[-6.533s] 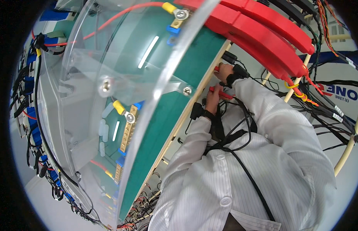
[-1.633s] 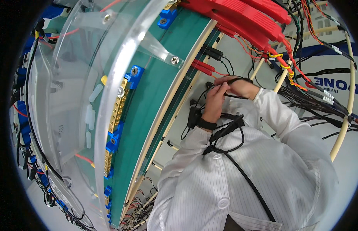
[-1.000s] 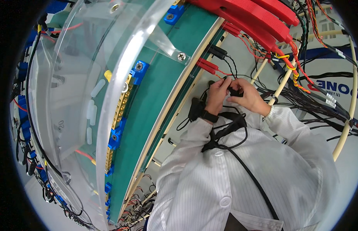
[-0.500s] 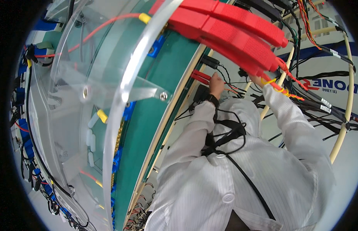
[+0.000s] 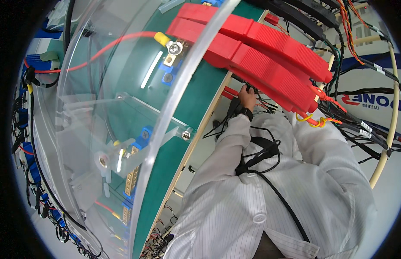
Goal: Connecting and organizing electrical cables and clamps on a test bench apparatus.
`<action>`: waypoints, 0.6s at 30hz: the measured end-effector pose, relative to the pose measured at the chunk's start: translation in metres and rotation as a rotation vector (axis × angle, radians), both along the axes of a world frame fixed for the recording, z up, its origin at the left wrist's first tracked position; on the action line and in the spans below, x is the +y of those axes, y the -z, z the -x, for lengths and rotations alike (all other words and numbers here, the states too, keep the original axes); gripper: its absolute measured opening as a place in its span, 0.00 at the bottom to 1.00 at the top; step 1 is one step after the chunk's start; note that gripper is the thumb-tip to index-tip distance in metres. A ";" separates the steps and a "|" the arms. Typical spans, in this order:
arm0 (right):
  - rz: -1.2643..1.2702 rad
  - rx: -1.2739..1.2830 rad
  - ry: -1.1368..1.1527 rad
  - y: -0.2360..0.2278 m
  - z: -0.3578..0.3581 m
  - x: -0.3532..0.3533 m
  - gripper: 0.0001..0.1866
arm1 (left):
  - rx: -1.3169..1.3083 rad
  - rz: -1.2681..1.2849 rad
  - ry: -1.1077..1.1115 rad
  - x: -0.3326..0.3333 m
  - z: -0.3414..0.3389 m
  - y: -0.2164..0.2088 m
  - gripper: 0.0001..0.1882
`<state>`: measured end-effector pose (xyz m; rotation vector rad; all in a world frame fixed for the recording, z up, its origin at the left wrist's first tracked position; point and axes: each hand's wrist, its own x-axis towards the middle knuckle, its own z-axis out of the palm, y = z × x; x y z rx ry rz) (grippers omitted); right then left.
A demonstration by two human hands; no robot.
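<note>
My left hand point(image 5: 248, 98) is beyond the edge of the green bench top, its fingers curled around a small black connector point(image 5: 251, 89) among thin dark wires. Just to its left, two red plug-like pieces point(image 5: 230, 92) stick out below the bench edge. My right hand is hidden behind the large red clamps point(image 5: 269, 56); only its white sleeve point(image 5: 314, 134) shows. These clamps have ribbed handles and reach from the bench out over the wires. Red leads point(image 5: 327, 99) with a yellow tie point(image 5: 314, 123) leave their handle ends.
A curved clear plastic cover point(image 5: 161, 129) spans the green bench top point(image 5: 166, 159), over blue-and-brass terminal blocks point(image 5: 131, 181). A red wire point(image 5: 118, 43) ends in a yellow lug there. Cream pipes point(image 5: 388, 125) and black cable bundles point(image 5: 360, 140) stand at right. Black clamps point(image 5: 291, 17) lie behind.
My view has shifted, so the cover and red clamps sit differently. My left hand now has a black connector in its fingers. My right hand, partly visible before, has gone behind the red clamps.
</note>
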<state>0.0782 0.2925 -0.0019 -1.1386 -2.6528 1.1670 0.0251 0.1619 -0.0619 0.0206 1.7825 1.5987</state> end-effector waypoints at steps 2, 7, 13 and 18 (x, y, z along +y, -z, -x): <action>0.035 0.007 0.011 -0.002 -0.001 0.001 0.13 | -0.011 -0.080 0.011 -0.002 -0.004 0.010 0.14; 0.126 0.019 0.052 0.003 -0.009 0.012 0.12 | -0.029 0.108 0.164 -0.004 0.003 -0.010 0.07; 0.263 0.053 0.041 -0.005 0.002 0.015 0.12 | 0.034 0.099 0.171 -0.011 0.013 -0.005 0.09; 0.427 0.079 0.089 0.006 0.006 0.026 0.11 | 0.151 0.149 0.133 -0.013 0.004 -0.019 0.12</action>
